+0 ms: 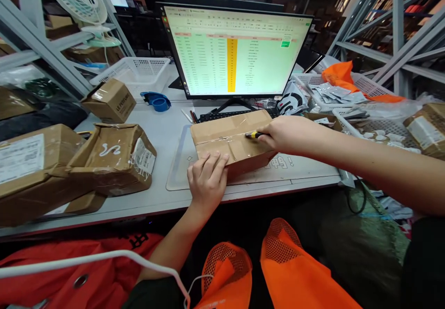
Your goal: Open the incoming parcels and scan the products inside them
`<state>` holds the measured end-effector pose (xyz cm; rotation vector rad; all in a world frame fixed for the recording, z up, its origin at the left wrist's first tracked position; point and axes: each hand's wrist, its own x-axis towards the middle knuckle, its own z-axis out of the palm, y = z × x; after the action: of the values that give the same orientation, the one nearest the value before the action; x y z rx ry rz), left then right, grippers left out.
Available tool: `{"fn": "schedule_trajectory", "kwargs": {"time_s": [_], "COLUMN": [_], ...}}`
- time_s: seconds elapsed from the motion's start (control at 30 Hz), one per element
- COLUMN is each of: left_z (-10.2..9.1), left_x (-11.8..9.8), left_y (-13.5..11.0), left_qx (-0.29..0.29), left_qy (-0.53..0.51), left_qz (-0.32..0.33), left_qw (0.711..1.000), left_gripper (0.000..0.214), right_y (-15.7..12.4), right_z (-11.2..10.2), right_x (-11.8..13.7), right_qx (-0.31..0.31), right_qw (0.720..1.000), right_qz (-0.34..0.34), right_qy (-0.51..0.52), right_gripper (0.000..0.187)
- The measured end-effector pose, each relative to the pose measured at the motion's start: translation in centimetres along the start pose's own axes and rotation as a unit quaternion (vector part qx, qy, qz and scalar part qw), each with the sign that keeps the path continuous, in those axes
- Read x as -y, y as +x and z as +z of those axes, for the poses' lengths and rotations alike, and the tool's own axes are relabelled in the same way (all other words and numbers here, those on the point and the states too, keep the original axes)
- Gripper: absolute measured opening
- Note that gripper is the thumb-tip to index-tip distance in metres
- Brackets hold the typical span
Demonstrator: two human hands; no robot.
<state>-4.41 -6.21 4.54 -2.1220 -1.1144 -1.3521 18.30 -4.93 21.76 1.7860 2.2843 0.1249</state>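
Note:
A brown cardboard box [239,144] lies tilted on the desk mat in front of the monitor, with clear tape along its top seam. My left hand [207,179] grips its near left edge, fingers laid over the top face and thumb hidden. In my right hand [278,135] is a utility knife [254,134] with a yellow and black body, held closed in the fingers. Its tip is at the top of the box, close to the seam. How deep the blade sits cannot be made out.
Several cardboard boxes [111,160] stand on the left of the desk [167,114], near a blue tape dispenser [158,101]. Behind the box are a monitor [236,54] and keyboard. White baskets [139,75] flank the monitor. Orange bags [295,267] hang below the desk edge.

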Motion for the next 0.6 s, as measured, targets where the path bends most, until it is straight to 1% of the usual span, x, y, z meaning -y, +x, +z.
{"fn": "schedule_trajectory", "kwargs": {"time_s": [0.07, 0.1, 0.13, 0.2, 0.27, 0.33, 0.37, 0.43, 0.47, 0.5, 0.53, 0.6], "left_z": [0.2, 0.2, 0.2, 0.0, -0.7, -1.7, -2.2, -2.5, -2.1, -1.3, 0.0, 3.7], "left_x": [0.1, 0.1, 0.2, 0.2, 0.1, 0.1, 0.1, 0.2, 0.2, 0.3, 0.2, -0.1], "left_y": [0.0, -0.1, -0.1, -0.1, 0.1, 0.8, 1.6, 4.3, 6.1, 8.2, 10.5, 14.9], "left_qx": [-0.001, 0.000, 0.000, 0.001, 0.001, 0.016, 0.035, 0.103, 0.148, 0.198, 0.247, 0.336], "left_qy": [-0.007, -0.008, -0.007, -0.001, 0.008, 0.021, 0.027, 0.026, 0.017, 0.000, -0.025, -0.093], "left_qz": [-0.001, 0.002, 0.007, 0.018, 0.028, 0.038, 0.042, 0.053, 0.062, 0.074, 0.090, 0.142], "left_qw": [1.000, 1.000, 1.000, 1.000, 1.000, 0.999, 0.998, 0.993, 0.987, 0.977, 0.964, 0.927], "left_gripper": [0.034, 0.035, 0.035, 0.036, 0.036, 0.032, 0.028, 0.022, 0.024, 0.028, 0.031, 0.030], "right_y": [-0.5, -0.8, -1.1, -1.9, -2.9, -3.8, -4.1, -4.2, -4.0, -3.6, -3.0, -1.6], "right_z": [0.1, 0.2, 0.4, 1.4, 3.4, 6.7, 8.7, 12.7, 14.6, 16.1, 17.3, 18.6], "right_x": [-0.7, -1.4, -2.4, -5.6, -9.5, -13.0, -14.1, -15.0, -14.8, -14.2, -13.5, -11.8], "right_qx": [-0.003, -0.007, -0.010, -0.008, 0.012, 0.030, 0.034, -0.017, -0.037, -0.054, -0.069, -0.108], "right_qw": [1.000, 1.000, 1.000, 0.998, 0.990, 0.976, 0.968, 0.960, 0.951, 0.944, 0.938, 0.929], "right_qz": [0.008, 0.015, 0.026, 0.067, 0.138, 0.214, 0.246, 0.237, 0.220, 0.203, 0.191, 0.176], "right_qy": [-0.007, -0.007, -0.006, -0.010, -0.026, -0.013, 0.024, 0.151, 0.215, 0.254, 0.282, 0.306], "right_gripper": [0.041, 0.041, 0.041, 0.043, 0.048, 0.051, 0.047, 0.041, 0.039, 0.038, 0.038, 0.047]}}
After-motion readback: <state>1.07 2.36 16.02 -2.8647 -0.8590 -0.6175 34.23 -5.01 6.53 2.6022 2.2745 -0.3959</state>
